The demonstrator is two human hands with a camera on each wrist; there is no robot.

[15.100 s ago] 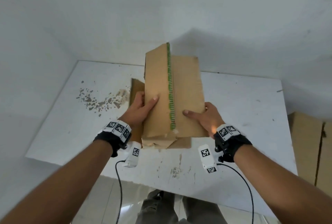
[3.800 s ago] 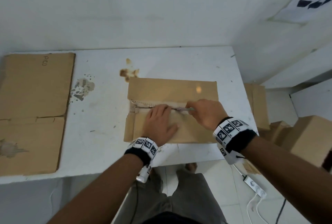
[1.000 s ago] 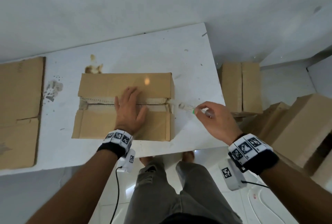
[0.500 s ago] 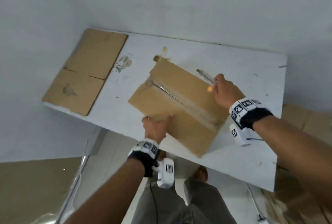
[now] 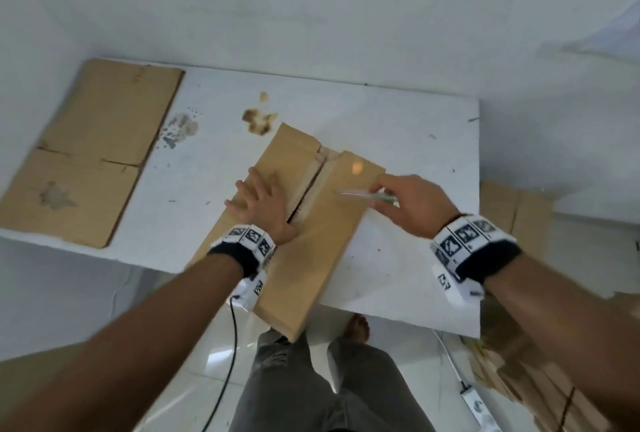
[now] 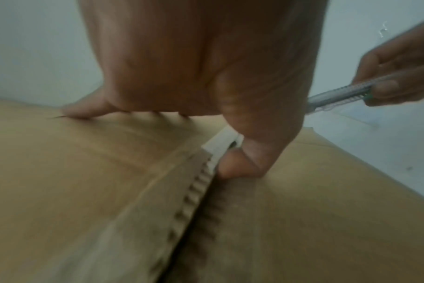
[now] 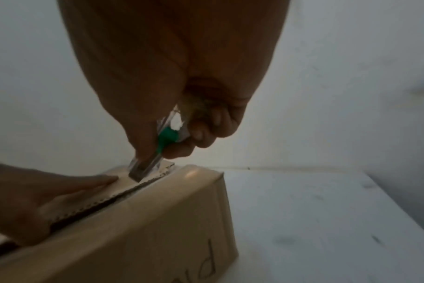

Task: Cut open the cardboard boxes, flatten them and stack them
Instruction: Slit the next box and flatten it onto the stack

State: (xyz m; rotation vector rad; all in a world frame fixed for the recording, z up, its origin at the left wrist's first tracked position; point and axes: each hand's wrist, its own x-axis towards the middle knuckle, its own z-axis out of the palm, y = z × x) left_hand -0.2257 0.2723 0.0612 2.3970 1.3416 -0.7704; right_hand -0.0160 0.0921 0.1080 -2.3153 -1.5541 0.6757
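Cardboard box (image 5: pixel 304 223) lies diagonally on tabletop (image 5: pixel 398 126), near end overhanging the edge; top seam (image 5: pixel 306 194) gapes. Left hand (image 5: pixel 261 204) flat, fingers straight, pressing left flap. Right hand (image 5: pixel 412 204) grips cutter (image 5: pixel 363 194) over right flap. Advice: blade shallow, draw along seam, clear of left fingers.

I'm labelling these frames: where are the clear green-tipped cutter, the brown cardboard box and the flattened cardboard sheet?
Clear green-tipped cutter (image 7: pixel 167 137): right wrist view, green part.
Brown cardboard box (image 5: pixel 322 251): head view, right top flap.
Flattened cardboard sheet (image 5: pixel 100 140): head view, middle.
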